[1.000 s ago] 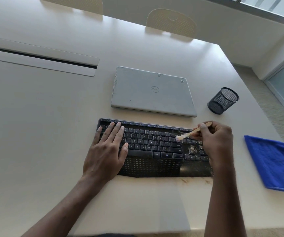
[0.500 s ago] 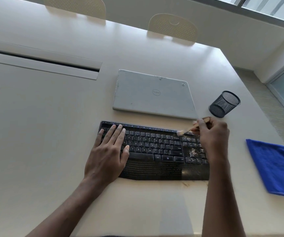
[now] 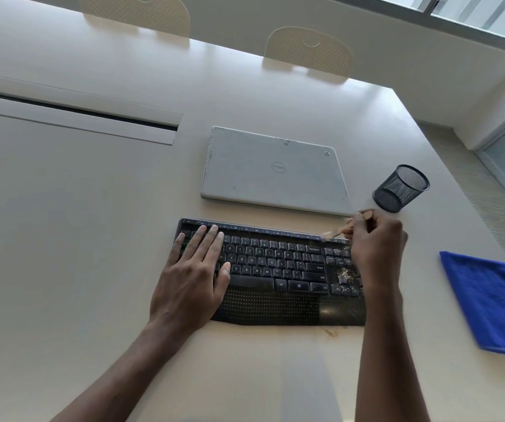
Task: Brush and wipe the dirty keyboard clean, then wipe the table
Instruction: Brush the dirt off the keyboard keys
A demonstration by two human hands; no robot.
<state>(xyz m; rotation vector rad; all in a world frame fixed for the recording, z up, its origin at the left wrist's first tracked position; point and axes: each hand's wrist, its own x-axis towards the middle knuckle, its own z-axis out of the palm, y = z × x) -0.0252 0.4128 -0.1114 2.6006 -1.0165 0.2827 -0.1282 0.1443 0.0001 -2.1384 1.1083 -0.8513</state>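
A black keyboard (image 3: pixel 275 269) with a wrist rest lies on the beige table (image 3: pixel 93 239) in front of me. Pale crumbs and dust sit on its right key block and on the table just below its front edge. My left hand (image 3: pixel 193 278) rests flat on the keyboard's left end, fingers straight. My right hand (image 3: pixel 376 248) grips a small wooden brush (image 3: pixel 335 234) above the keyboard's top right corner, with the bristles at the top row of keys. A folded blue cloth (image 3: pixel 491 303) lies on the table to the right.
A closed grey laptop (image 3: pixel 272 172) lies just behind the keyboard. A black mesh pen cup (image 3: pixel 400 188) stands at the right, near the table's edge. A cable slot (image 3: pixel 74 111) runs across the table at the left. Two chair backs (image 3: pixel 309 50) stand at the far side.
My right hand has moved the brush from the middle key rows up to the keyboard's top right edge. My left hand has stayed in place.
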